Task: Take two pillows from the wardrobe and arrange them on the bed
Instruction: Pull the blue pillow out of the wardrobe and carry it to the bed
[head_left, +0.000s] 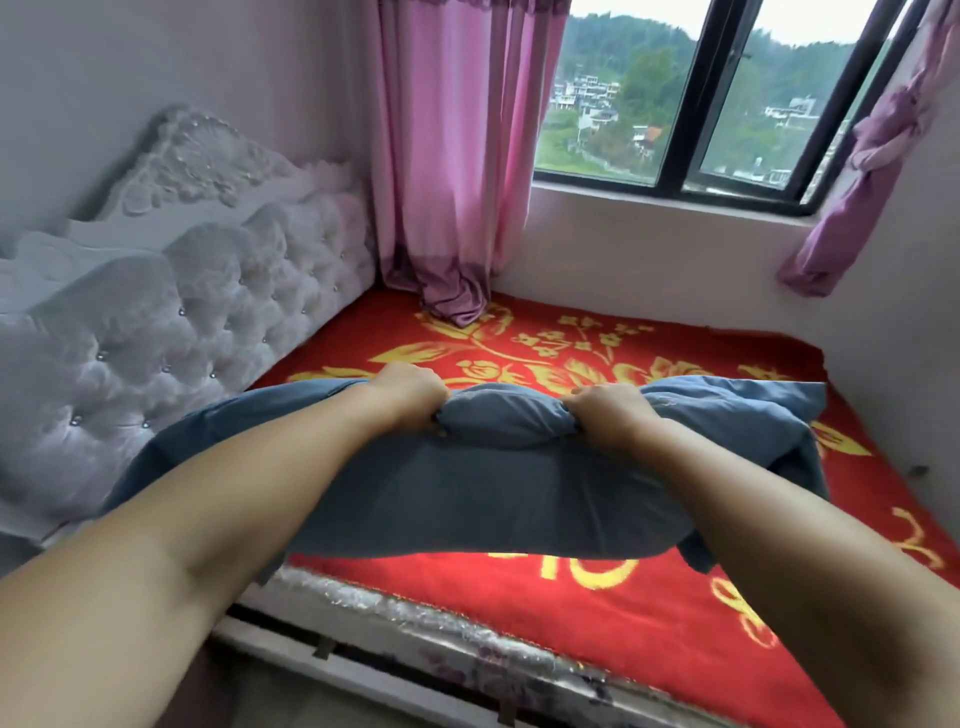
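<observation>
Both bare arms reach forward over the near edge of the bed (649, 639), and between them hangs a blue pillow (498, 493), held lengthwise from left to right above the red blanket (597, 618) with its yellow flower pattern. The left hand (408, 392) is closed into a fist on the far upper edge of the pillow, left of its middle, with the cloth bunched under its fingers (434, 410). The right hand (610, 415) grips the same edge just right of the middle, also clenched tight, so that a puffed ridge of fabric stands up between the two hands. The pillow's near side sags downward and casts a shadow on the blanket; whether its lower edge touches the blanket cannot be told. Its left end runs toward the white tufted headboard (208, 312) on the left, and its right end spreads out loose over the blanket at the right. Only one pillow is in view. At the far left corner of the bed a pink curtain (452, 156) hangs down with its hem resting on the blanket. Behind it, a dark-framed window (691, 104) fills the far wall, and a second curtain (862, 171), tied in a knot, hangs at the far right.
</observation>
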